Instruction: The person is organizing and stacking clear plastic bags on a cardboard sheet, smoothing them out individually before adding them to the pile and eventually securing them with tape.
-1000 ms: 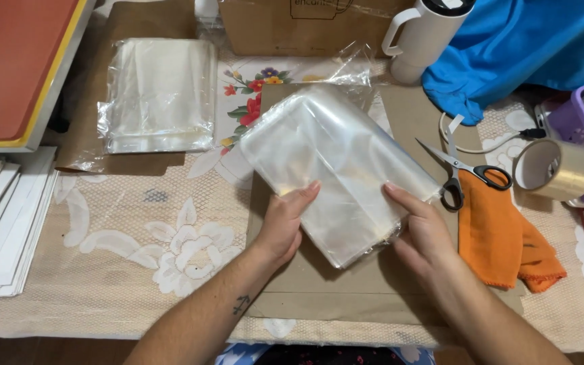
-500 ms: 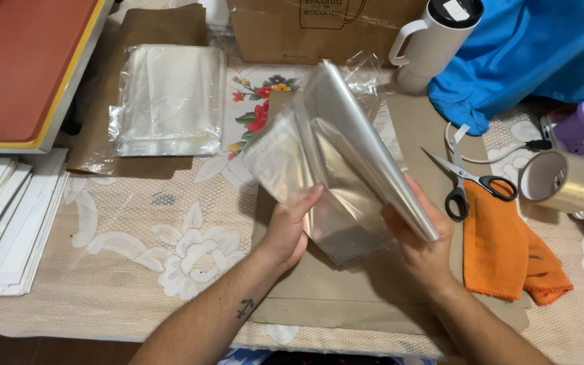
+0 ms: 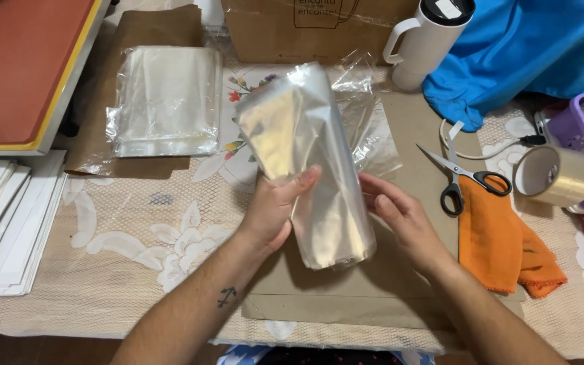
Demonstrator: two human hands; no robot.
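Left hand [image 3: 275, 209] is clamping the stack of clear plastic bags [image 3: 309, 162], thumb across its front, tilting it up off the brown paper sheet [image 3: 414, 135]; right hand [image 3: 400, 216] is hovering half open beside it, gripping nothing, likely steadying

Stack of clear plastic bags [image 3: 309, 162], lifted off the table

Glossy, see-through, curled into a loose roll, tilted with the upper end leaning left and away; lower end hanging just above brown kraft paper, gripped on its left edge, near the middle of the table.
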